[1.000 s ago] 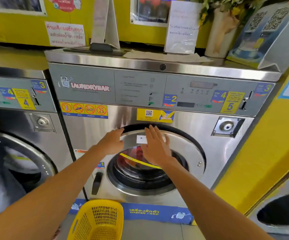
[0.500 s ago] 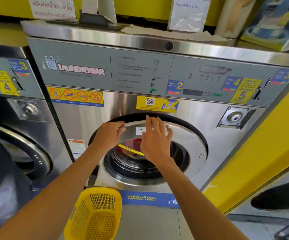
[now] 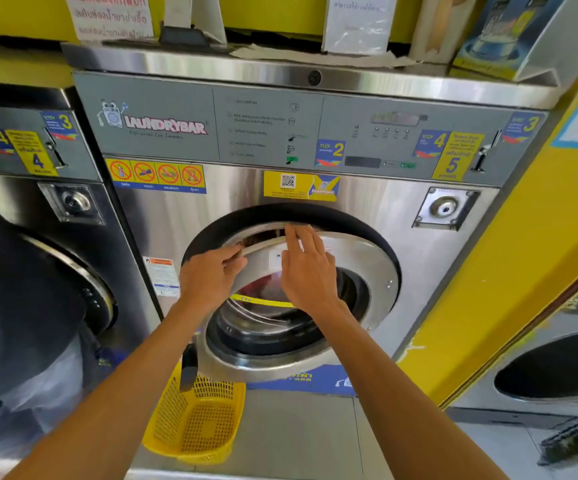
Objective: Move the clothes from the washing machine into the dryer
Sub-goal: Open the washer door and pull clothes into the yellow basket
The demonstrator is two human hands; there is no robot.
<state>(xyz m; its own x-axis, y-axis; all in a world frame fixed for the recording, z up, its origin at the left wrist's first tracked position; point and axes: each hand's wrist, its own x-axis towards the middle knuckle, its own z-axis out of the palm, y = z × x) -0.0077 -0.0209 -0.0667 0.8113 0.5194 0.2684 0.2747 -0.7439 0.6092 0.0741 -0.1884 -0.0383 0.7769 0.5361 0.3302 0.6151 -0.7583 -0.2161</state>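
Note:
A steel front-loading washing machine [image 3: 419, 258] fills the view. Its round door [image 3: 367, 261] stands slightly ajar, with a dark gap showing along the top left rim. My left hand [image 3: 207, 278] grips the door's upper left edge, fingers curled over the rim. My right hand [image 3: 306, 268] lies flat on the door's steel face with straight fingers. Red clothes [image 3: 263, 284] show through the door glass between my hands. A black door handle [image 3: 188, 370] sticks out at the door's lower left.
A yellow plastic basket [image 3: 194, 420] stands on the floor below the door, left of centre. Another machine [image 3: 72, 244] sits to the left, with a person in dark clothing [image 3: 13, 306] beside it. A yellow wall [image 3: 523, 271] and a drum opening [image 3: 557, 368] are at right.
My left hand's fingers have curled over the door's rim and the door has come away from the machine at its top left. The camera has moved closer and tilted down.

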